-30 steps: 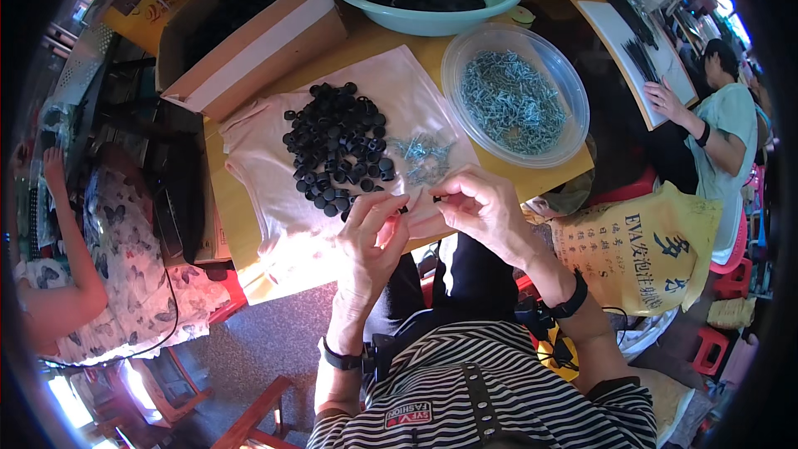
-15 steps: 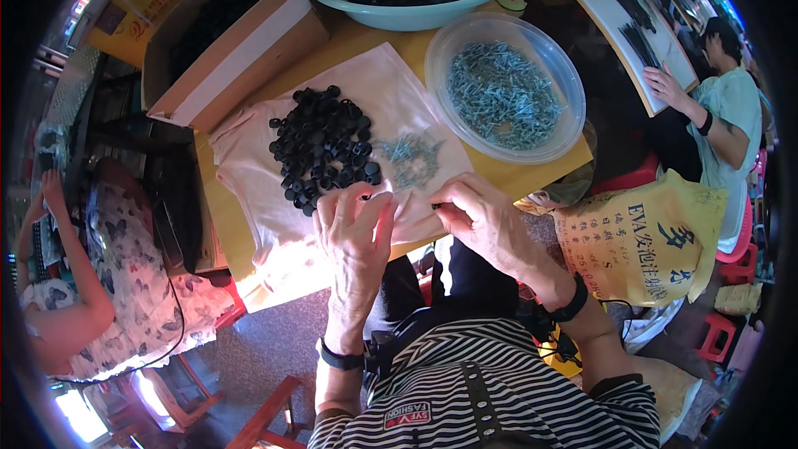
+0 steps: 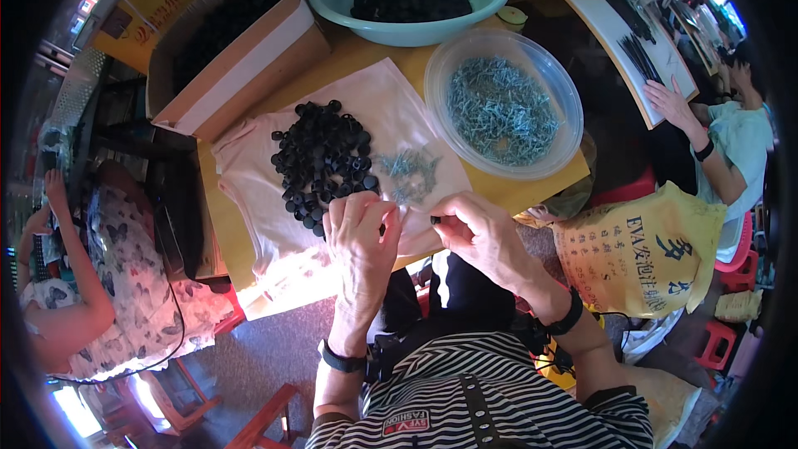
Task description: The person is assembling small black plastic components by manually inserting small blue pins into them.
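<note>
Both forearms come up from the lower edge, a dark band on each wrist. Left hand (image 3: 359, 237) is raised with its back to the camera, fingers curled forward. Right hand (image 3: 480, 233) sits just beside it, fingertips pinched together toward the left.

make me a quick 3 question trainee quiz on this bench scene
1. True or false: the clear plastic bowl holds small metal pieces.
2. What lies heaped on the pale cloth? A) black caps B) red beads C) coins
3. Which hand pinches a small black piece?

Key: 1 true. 2 A. 3 the right hand; the left hand is beside it, at the cloth's near edge.
</note>
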Available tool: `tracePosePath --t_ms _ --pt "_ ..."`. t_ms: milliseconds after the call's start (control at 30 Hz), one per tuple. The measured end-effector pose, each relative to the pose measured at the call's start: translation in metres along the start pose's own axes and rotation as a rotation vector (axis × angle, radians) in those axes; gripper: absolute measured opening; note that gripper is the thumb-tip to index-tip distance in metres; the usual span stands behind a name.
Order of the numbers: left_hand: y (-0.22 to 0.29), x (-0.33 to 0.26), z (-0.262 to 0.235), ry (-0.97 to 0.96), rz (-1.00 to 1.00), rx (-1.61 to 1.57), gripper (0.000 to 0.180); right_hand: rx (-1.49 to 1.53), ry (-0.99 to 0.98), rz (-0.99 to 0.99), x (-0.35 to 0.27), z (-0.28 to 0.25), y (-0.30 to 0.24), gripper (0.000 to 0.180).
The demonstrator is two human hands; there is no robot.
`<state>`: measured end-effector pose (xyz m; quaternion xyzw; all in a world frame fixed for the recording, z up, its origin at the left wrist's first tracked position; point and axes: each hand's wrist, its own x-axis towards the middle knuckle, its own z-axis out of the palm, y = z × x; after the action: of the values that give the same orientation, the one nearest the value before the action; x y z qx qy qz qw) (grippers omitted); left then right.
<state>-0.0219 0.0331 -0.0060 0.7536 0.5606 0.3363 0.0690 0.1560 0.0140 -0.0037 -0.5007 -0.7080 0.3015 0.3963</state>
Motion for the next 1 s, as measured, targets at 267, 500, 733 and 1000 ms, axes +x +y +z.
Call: tracePosePath --t_ms 267,500,733,1000 --pt "0.008 -0.003 -0.018 0.004 -0.02 -0.217 0.014 0.219 0.001 -0.016 0.006 -0.005 -0.027 0.021" --pt "0.008 -0.016 -0.027 -0.016 -0.245 -0.646 0.014 0.296 -0.084 -0.017 0.002 0.001 -0.042 0.025" --pt "0.013 -0.017 -0.033 0.077 -0.403 -1.251 0.006 0.443 -0.117 0.019 0.005 -0.005 -0.049 0.03" --pt "0.035 -0.015 -0.051 0.093 -0.337 -1.23 0.006 1.114 -0.068 0.266 0.009 -0.03 -0.055 0.026"
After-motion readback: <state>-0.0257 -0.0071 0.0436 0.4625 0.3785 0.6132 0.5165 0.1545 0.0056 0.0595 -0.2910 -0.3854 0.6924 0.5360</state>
